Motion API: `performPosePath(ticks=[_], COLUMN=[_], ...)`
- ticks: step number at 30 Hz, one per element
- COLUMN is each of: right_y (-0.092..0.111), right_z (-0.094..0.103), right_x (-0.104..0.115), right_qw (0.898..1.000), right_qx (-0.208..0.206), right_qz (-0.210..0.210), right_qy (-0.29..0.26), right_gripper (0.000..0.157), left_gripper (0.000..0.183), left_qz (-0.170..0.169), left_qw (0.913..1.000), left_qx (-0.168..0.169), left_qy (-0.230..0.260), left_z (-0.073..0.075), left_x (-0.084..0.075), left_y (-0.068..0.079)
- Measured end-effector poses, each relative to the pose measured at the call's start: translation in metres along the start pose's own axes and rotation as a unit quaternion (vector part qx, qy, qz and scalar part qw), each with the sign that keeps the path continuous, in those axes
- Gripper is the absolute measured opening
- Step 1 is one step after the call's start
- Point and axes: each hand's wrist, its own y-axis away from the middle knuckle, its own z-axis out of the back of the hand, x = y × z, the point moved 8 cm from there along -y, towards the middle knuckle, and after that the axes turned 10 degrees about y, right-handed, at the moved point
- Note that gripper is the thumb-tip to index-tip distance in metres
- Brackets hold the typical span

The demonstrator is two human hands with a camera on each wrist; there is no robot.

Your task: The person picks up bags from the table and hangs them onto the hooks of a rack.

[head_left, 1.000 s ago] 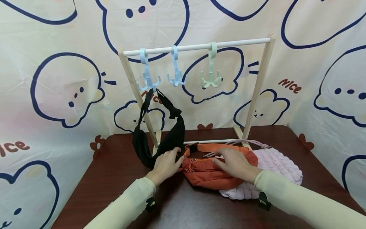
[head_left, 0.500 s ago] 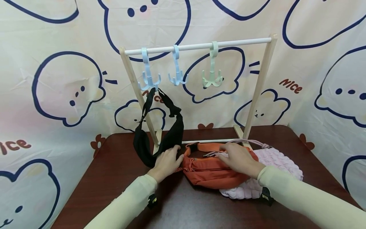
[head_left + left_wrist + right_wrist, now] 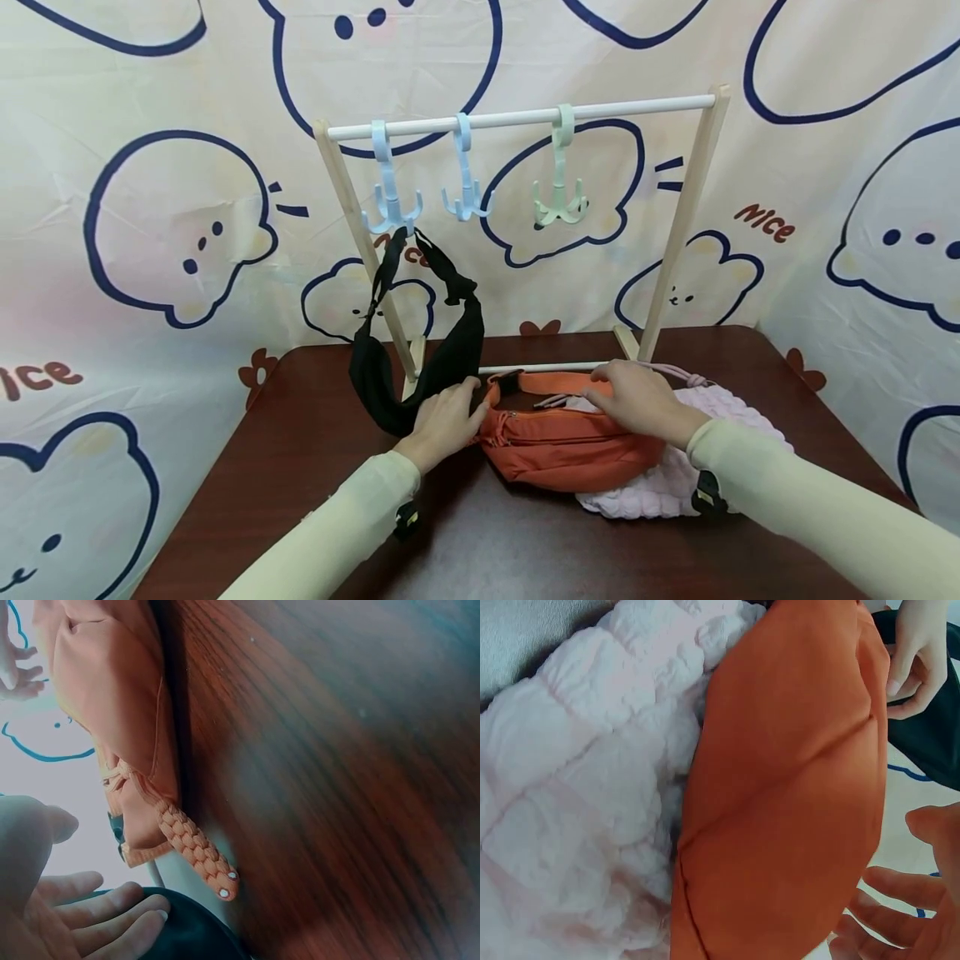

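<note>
An orange waist bag lies on the table, partly over a pink puffy drawstring bag. Above the waist bag's right end is my right hand, its fingers spread and relaxed. My left hand is between the waist bag's left end and a black sling bag, near both; touching cannot be told. In the left wrist view, its loose fingers hold nothing and lie near the orange braided tab. The black bag's strap hangs from the left blue hook, its body dipping to table level.
A rack with a white bar and wooden legs stands at the back of the brown table. Another blue hook and a green hook hang from its bar. A patterned cloth surrounds the table.
My right hand has moved right along the waist bag, off its front. My left hand has shifted slightly right. The bags stay about where they were.
</note>
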Motion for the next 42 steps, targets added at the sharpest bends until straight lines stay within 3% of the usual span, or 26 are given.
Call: performPosePath(ticks=[12, 20, 32, 42], right_y=[-0.005, -0.006, -0.009, -0.011], right_z=[0.000, 0.001, -0.001, -0.014], right_x=[-0.024, -0.038, -0.060, -0.072], right_qw=[0.999, 0.999, 0.996, 0.994], right_qx=[0.024, 0.034, 0.070, 0.103], right_qz=[-0.007, -0.019, -0.046, -0.048], right_qy=[-0.027, -0.008, -0.011, -0.007], right_gripper=[0.038, 0.043, 0.048, 0.045], left_gripper=[0.042, 0.046, 0.045, 0.041], left_qz=[-0.003, 0.004, 0.019, 0.023], left_qw=[0.9999, 0.9997, 0.9992, 0.9990], left_qx=[0.012, 0.020, 0.029, 0.024], left_qy=[-0.011, -0.016, -0.018, -0.029], left_z=[-0.002, -0.003, -0.010, -0.016], left_x=[-0.010, -0.013, -0.009, -0.003], left_y=[-0.008, -0.014, -0.021, -0.027])
